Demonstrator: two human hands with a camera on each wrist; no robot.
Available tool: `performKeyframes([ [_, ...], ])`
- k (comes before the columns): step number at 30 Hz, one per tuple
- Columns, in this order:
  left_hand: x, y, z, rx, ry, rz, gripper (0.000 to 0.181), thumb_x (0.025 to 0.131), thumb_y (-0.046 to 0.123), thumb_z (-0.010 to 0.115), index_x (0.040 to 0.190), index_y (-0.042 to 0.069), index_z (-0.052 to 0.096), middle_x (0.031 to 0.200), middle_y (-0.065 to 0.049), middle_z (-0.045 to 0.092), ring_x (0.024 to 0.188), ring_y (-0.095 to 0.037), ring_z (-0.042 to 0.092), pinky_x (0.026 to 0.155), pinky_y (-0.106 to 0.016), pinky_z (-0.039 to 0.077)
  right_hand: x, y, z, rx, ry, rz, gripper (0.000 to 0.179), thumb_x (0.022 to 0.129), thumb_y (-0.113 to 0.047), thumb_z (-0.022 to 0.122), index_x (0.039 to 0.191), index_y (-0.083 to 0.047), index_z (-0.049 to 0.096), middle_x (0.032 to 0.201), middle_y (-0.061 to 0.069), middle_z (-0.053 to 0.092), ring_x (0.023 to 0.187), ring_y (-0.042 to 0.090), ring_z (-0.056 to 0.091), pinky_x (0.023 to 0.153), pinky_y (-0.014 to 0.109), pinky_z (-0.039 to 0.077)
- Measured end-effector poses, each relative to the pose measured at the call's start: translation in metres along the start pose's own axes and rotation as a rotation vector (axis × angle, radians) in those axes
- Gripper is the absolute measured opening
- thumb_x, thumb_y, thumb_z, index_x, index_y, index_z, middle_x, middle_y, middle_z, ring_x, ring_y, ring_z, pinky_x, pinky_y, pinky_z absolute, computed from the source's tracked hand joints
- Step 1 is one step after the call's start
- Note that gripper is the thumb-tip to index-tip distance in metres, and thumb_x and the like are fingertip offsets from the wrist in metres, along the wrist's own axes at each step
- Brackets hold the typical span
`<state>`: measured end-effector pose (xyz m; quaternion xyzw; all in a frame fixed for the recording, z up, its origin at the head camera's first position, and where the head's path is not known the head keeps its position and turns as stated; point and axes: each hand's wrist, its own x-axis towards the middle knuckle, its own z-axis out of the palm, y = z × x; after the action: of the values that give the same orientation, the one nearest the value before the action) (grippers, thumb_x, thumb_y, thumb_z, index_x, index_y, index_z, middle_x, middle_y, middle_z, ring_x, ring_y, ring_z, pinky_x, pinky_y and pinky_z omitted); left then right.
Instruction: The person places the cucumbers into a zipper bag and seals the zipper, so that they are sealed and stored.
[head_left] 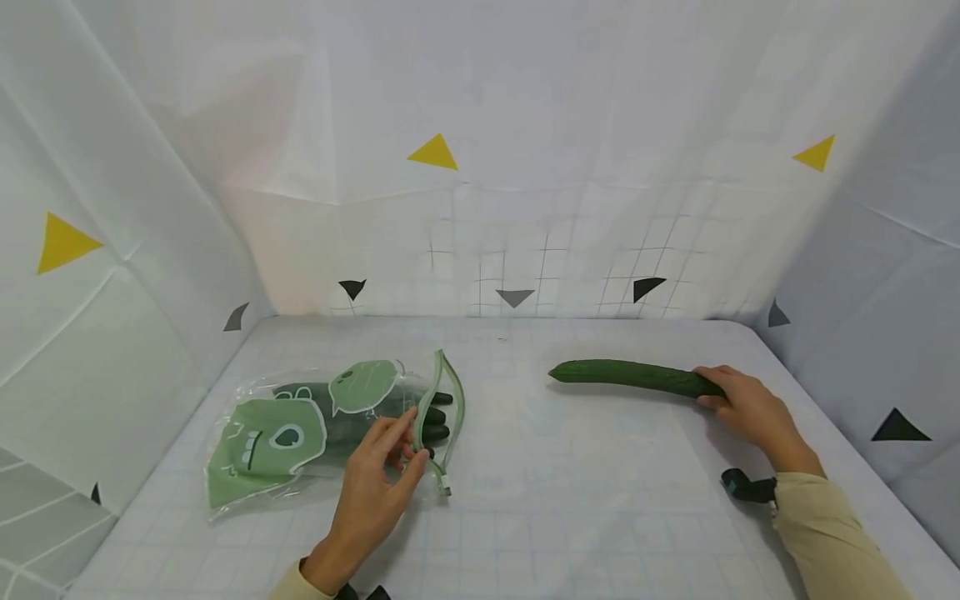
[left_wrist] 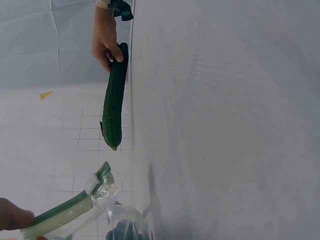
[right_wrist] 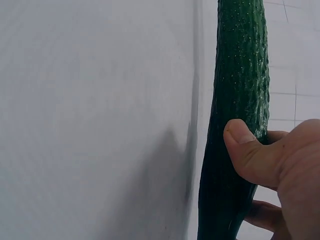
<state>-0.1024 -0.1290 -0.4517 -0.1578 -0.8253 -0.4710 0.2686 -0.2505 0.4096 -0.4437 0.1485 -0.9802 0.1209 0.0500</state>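
My right hand [head_left: 757,417] grips one end of a long green cucumber [head_left: 630,373], thumb on its near side in the right wrist view. The cucumber's tip points left, toward a clear zip bag [head_left: 270,446] printed with a green cartoon face. At the bag's mouth, my left hand [head_left: 371,483] pinches the green zip strip [head_left: 420,417] between thumb and fingers. The mouth gapes, its two strips standing apart. Several dark cucumbers [head_left: 435,417] lie inside, their ends showing at the opening. In the left wrist view, only part of the left thumb and fingers shows.
A white gridded sheet covers the table [head_left: 555,517]. White sheets with yellow and black triangles hang behind and at both sides. Black straps with small devices [head_left: 750,486] sit at the wrists.
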Motion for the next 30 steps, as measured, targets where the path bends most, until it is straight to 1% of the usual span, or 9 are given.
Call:
performKeyframes([
  [5, 0.001, 0.001, -0.001, 0.004, 0.001, 0.008, 0.058, 0.085, -0.008, 0.081, 0.14, -0.001, 0.063, 0.102, 0.001, 0.057, 0.083, -0.01, 0.06, 0.064, -0.029, 0.055, 0.001, -0.006, 0.0, 0.002, 0.007, -0.005, 0.051, 0.097, -0.013, 0.073, 0.142, 0.004, 0.056, 0.131, 0.029, 0.059, 0.117, 0.054, 0.056, 0.084, 0.07, 0.048],
  [13, 0.0, 0.001, 0.0, 0.018, 0.004, 0.0, 0.058, 0.085, -0.007, 0.082, 0.14, -0.001, 0.063, 0.102, 0.001, 0.058, 0.083, -0.009, 0.06, 0.065, -0.028, 0.055, 0.001, -0.01, 0.004, -0.004, 0.025, -0.045, 0.051, 0.094, -0.011, 0.076, 0.139, 0.005, 0.058, 0.128, 0.028, 0.062, 0.116, 0.052, 0.058, 0.085, 0.068, 0.049],
  [20, 0.0, 0.0, 0.0, 0.018, 0.004, 0.002, 0.057, 0.086, -0.006, 0.082, 0.139, -0.002, 0.063, 0.102, 0.0, 0.058, 0.082, -0.01, 0.061, 0.065, -0.027, 0.055, 0.002, -0.015, 0.005, -0.001, 0.014, -0.044, 0.051, 0.094, -0.011, 0.077, 0.139, 0.005, 0.058, 0.129, 0.029, 0.061, 0.117, 0.053, 0.057, 0.086, 0.068, 0.049],
  [30, 0.0, 0.0, -0.001, 0.014, 0.001, -0.003, 0.057, 0.086, -0.005, 0.081, 0.14, -0.001, 0.063, 0.103, 0.001, 0.058, 0.083, -0.011, 0.061, 0.066, -0.028, 0.055, 0.004, -0.023, 0.008, -0.008, 0.017, -0.035, 0.051, 0.095, -0.011, 0.076, 0.141, 0.004, 0.058, 0.13, 0.027, 0.061, 0.117, 0.051, 0.059, 0.086, 0.068, 0.05],
])
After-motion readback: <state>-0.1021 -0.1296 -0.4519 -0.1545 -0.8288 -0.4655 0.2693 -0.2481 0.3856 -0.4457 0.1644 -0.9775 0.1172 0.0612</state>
